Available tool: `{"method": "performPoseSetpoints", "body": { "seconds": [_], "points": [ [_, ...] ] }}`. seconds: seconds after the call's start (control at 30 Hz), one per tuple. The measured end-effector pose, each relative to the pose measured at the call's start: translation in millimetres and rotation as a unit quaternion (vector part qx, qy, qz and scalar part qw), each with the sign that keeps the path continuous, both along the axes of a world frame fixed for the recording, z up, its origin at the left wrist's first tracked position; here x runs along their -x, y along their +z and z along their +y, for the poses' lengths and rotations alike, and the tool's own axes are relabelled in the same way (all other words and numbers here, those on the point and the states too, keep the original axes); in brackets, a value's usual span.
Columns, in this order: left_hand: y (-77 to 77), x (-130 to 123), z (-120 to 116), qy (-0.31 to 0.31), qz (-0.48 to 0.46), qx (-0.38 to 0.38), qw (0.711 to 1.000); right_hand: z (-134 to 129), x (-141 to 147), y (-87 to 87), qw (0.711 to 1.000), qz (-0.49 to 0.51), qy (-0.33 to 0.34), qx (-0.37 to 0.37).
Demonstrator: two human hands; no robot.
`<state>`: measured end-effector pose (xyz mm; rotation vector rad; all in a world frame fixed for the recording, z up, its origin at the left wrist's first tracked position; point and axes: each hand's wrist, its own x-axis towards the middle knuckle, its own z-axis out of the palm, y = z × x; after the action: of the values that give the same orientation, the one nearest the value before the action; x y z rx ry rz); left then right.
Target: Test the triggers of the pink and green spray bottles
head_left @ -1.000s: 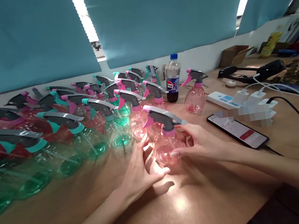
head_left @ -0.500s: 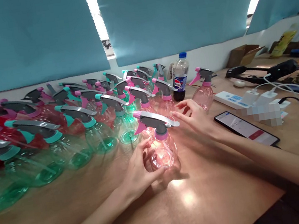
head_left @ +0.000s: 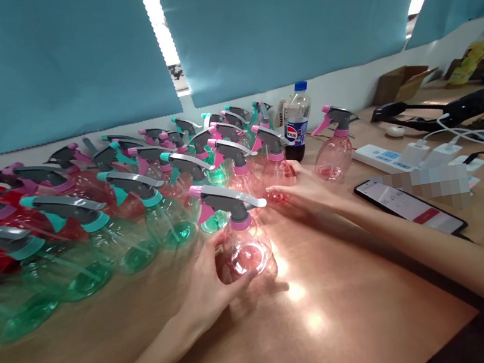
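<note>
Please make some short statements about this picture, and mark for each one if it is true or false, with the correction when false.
1. The left hand is wrapped around the front pink spray bottle. True.
2. The right hand is holding the smartphone. False: it is at another pink spray bottle, farther back; the smartphone lies apart from it.
3. The Pepsi bottle has a blue cap. True.
4. The front pink spray bottle has a green collar. False: its collar is pink.
5. The smartphone lies on the table with its screen facing up. True.
</note>
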<state>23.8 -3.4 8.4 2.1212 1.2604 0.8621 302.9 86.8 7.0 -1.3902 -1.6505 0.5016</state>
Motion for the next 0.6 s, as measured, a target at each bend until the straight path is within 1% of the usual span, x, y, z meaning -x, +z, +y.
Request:
{"method": "performPoseSetpoints", "body": {
  "seconds": [0.13,0.3,0.33,0.4,0.47,0.5,0.53,0.57,0.6],
  "points": [
    [-0.4,-1,1,-0.001,-0.008,0.014,1.000,-3,-4,2.5,1.000,-0.006,-0.006,0.017],
    [-1.5,-1,1,0.002,-0.008,0.011,1.000,-4,-2,6.1,1.000,-0.012,0.021,0.007],
    [-1.4,-1,1,0.002,-0.010,0.012,1.000,-5,-2,6.0,1.000,-0.017,0.010,0.003],
    [-0.9,-1,1,-0.001,-0.018,0.015,1.000,-10,-2,5.3,0.999,-0.031,-0.043,-0.005],
    [-0.4,-2,1,-0.006,-0.026,0.017,0.999,-20,-4,6.4,0.993,-0.038,-0.108,-0.025],
    [-0.2,-2,1,-0.009,-0.030,0.019,0.999,-28,-5,8.5,0.991,-0.037,-0.116,-0.047],
    [-0.2,-3,1,-0.013,-0.031,0.020,0.999,-37,-4,11.8,0.991,-0.034,-0.108,-0.071],
    [-0.3,-4,1,-0.016,-0.031,0.023,0.999,-47,-3,16.5,0.993,-0.027,-0.083,-0.084],
    [-0.6,-5,2,-0.020,-0.032,0.026,0.999,-56,-1,22.2,0.997,-0.026,-0.022,-0.070]
  ]
}}
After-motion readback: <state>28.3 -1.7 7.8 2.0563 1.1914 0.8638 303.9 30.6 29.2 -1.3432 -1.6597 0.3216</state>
